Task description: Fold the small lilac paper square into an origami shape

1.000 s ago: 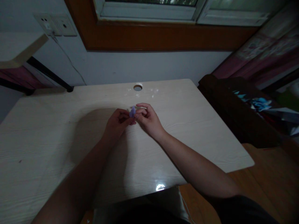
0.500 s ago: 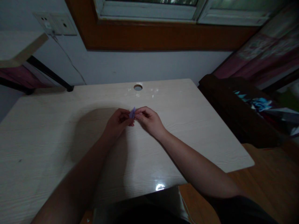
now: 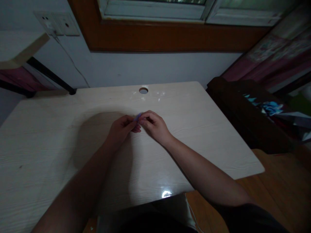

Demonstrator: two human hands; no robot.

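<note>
A small piece of folded purple paper (image 3: 137,117) is pinched between my two hands, just above the pale wood-grain table (image 3: 194,129). My left hand (image 3: 122,127) has its thumb and fingers closed on the paper's left side. From the right, the thumb and index finger of my right hand (image 3: 155,125) pinch its other side. Fingers cover most of the paper, so its full shape is hidden. Both hands meet near the middle of the table, fingertips almost touching.
Near the table's back edge is a round cable hole (image 3: 143,91). A shelf (image 3: 21,51) on black legs stands at the back left, below a wall socket (image 3: 57,24) with a white cable. Dark furniture (image 3: 243,119) holding blue items stands beyond the right edge.
My left fingers have shifted over the purple paper, and its upright point has tipped lower, so less of it shows. My right hand has edged slightly left.
</note>
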